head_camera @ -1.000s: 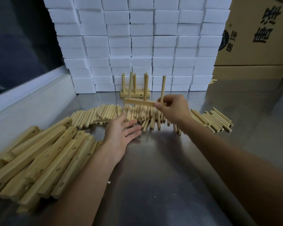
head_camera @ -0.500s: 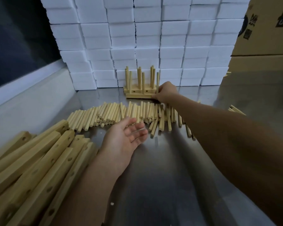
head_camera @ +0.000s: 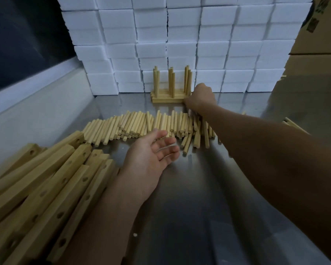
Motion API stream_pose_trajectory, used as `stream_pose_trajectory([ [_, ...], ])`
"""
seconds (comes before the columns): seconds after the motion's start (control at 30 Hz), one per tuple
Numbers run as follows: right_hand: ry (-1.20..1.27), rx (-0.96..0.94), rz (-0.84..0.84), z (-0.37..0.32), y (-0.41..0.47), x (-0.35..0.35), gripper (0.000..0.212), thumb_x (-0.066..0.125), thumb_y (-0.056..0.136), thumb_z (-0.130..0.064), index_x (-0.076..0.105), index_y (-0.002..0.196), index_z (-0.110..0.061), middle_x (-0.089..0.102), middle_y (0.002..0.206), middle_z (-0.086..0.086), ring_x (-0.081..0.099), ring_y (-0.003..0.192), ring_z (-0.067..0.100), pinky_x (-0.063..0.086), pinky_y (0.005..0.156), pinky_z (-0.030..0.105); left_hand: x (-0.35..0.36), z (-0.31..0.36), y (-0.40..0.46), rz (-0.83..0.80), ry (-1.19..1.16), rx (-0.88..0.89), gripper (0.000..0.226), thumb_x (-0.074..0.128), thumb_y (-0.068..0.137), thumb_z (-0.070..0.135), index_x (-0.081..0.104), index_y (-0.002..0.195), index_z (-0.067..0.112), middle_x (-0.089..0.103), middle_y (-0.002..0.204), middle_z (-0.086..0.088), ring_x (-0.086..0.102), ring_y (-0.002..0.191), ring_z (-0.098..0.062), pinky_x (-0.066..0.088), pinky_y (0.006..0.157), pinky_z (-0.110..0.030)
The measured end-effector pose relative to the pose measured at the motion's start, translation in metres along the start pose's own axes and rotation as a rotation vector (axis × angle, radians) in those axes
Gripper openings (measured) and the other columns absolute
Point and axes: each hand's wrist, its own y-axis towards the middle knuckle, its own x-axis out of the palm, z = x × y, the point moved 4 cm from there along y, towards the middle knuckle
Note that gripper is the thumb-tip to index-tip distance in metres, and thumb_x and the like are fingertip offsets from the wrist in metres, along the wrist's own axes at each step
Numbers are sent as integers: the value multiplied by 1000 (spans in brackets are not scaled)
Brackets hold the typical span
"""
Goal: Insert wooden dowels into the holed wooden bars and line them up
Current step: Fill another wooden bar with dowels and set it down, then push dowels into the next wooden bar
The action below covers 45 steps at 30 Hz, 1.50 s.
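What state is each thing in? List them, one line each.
Finished bars: lined up by the white blocks, dowels upright in them.
Loose dowels: lying in a row on the table.
Empty bars: piled flat, holes bare.
Right hand: curled at the right end of the finished bars; grip hidden.
Left hand: open, palm up, holding nothing.

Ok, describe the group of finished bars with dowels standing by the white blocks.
The finished bars are pale, unpainted wood, lying flat and side by side on the steel table, just before the stacked white blocks. Upright round dowels rise from their holes in three clusters: left, middle, right. The right hand, fingers curled, touches the group's right end. The exact bar count is unclear.
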Motion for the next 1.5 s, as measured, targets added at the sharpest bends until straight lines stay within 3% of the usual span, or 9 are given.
stream_pose_trajectory([
  [0.27, 132, -78, 72, -15, -37, -30, 23, 61, 85, -18, 70, 101, -4, 73, 97, 12, 70, 91, 27, 59, 84, 44, 5, 2, -5, 15, 7, -1, 20, 52, 101, 23, 62, 99, 6, 69, 69, -7, 68, 60, -19, 58, 58, -30],
  [0.5, 305, -262, 182, -2, -110, -73, 9, 61, 91, -23, 68, 96, -20, 63, 78, -13, 61, 73, 2, 51, 65, 20, 6, 2, -9, 8, 23, 1, 17, 54, 99, 22, 62, 96, 6, 68, 68, -7, 68, 58, -19, 57, 60, -31],
  [0.77, 320, -317, 269, 44, -171, -69, 7, 62, 92, -19, 67, 89, -18, 62, 59, -8, 59, 55, 9, 55, 60, 37, 15, 8, -15, 16, 41, 153, 8, 53, 99, 5, 61, 97, 2, 64, 69, -11, 70, 59, -23, 58, 56, -31],
  [0.87, 336, -315, 268, 43, -169, -69, 7, 61, 92, -20, 66, 87, -19, 61, 57, -9, 58, 54, 8, 52, 57, 33, 15, 27, -21, 46, 357, 329, 9, 55, 99, 9, 64, 97, 7, 66, 73, -9, 67, 56, -18, 56, 53, -29],
  [1.0, 369, -269, 253, 49, -164, -68, 6, 61, 94, -23, 66, 91, -22, 60, 58, -11, 59, 58, 2, 47, 58, 23, -1, 67, -30, 267, 1286, 573, 8, 69, 90, 25, 62, 87, 25, 66, 79, 3, 62, 64, -11, 43, 52, -26],
  [1.13, 370, -259, 259, 50, -163, -68, 5, 61, 94, -24, 65, 91, -23, 59, 58, -11, 57, 55, 2, 43, 56, 20, -14, 69, -29, 278, 1864, 183, 25, 77, 82, 32, 68, 93, 12, 70, 95, -7, 64, 86, -22, 52, 73, -36],
  [1.27, 355, -262, 268, 49, -163, -68, 6, 62, 93, -24, 64, 88, -25, 58, 57, -12, 56, 53, 2, 42, 54, 20, -2, 58, -22, 197, 1999, 102, 38, 81, 77, 42, 64, 100, 17, 64, 102, -3, 61, 96, -25, 53, 86, -39],
  [1.43, 335, -285, 263, 45, -163, -68, 7, 61, 93, -26, 62, 87, -27, 59, 55, -11, 59, 55, 6, 47, 55, 26, 22, 38, -11, 183, 1704, 444, 22, 76, 83, 40, 62, 84, 23, 65, 82, 2, 59, 72, -14, 50, 64, -32],
  [1.5, 312, -314, 251, 42, -164, -67, 5, 61, 94, -26, 63, 89, -26, 61, 57, -10, 60, 53, 7, 52, 58, 30, 26, 32, -6, 141, 1642, 439, 30, 70, 84, 52, 58, 89, 25, 64, 81, 3, 60, 72, -14, 49, 63, -32],
])
